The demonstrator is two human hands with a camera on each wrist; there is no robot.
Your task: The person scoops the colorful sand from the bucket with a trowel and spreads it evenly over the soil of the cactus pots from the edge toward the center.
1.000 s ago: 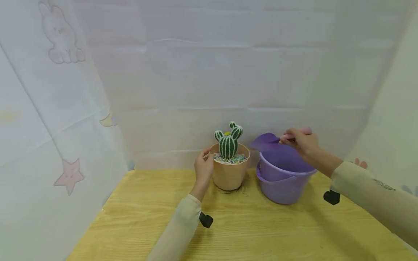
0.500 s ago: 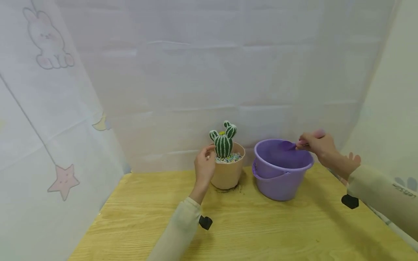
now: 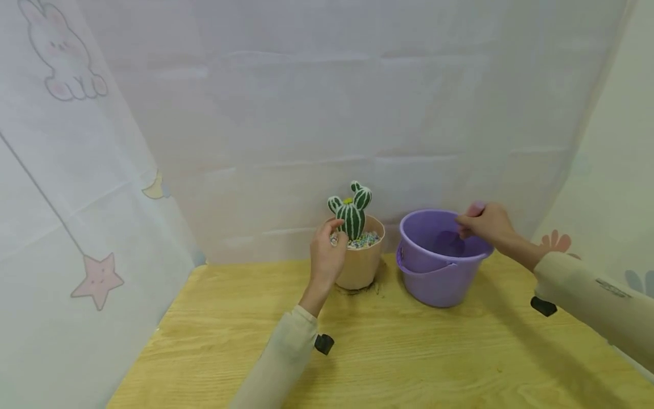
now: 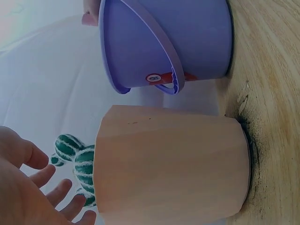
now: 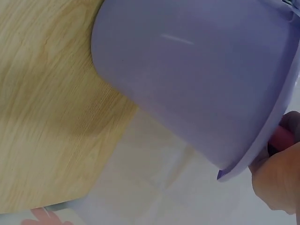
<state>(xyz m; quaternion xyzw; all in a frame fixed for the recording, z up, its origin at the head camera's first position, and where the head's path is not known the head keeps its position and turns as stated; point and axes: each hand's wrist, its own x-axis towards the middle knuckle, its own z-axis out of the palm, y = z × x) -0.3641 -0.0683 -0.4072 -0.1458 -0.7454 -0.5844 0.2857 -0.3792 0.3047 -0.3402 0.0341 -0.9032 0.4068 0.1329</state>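
In the head view my right hand (image 3: 491, 226) grips the pink handle of a purple-bladed shovel (image 3: 476, 209). Its blade reaches down inside the purple bucket (image 3: 434, 287); what lies at the bottom is hidden. In the right wrist view the bucket wall covers the blade, leaving part of the handle (image 5: 281, 138) in sight. My left hand (image 3: 327, 255) hovers by the left rim of the peach pot (image 3: 361, 267), holding nothing, its fingers loosely spread in the left wrist view. A green-and-white cactus (image 3: 355, 221) stands in the pot among small multicoloured beads (image 3: 367, 240).
Dark crumbs lie on the wooden table (image 3: 230, 329) around the pot's base. The bucket's handle (image 3: 426, 272) hangs down at its front. White sheets with printed figures enclose the table at the back and sides.
My right hand has brought the shovel from above the bucket's left rim rightward, and the blade has dropped inside. My left hand has shifted slightly inward over the pot's rim, towards the cactus.
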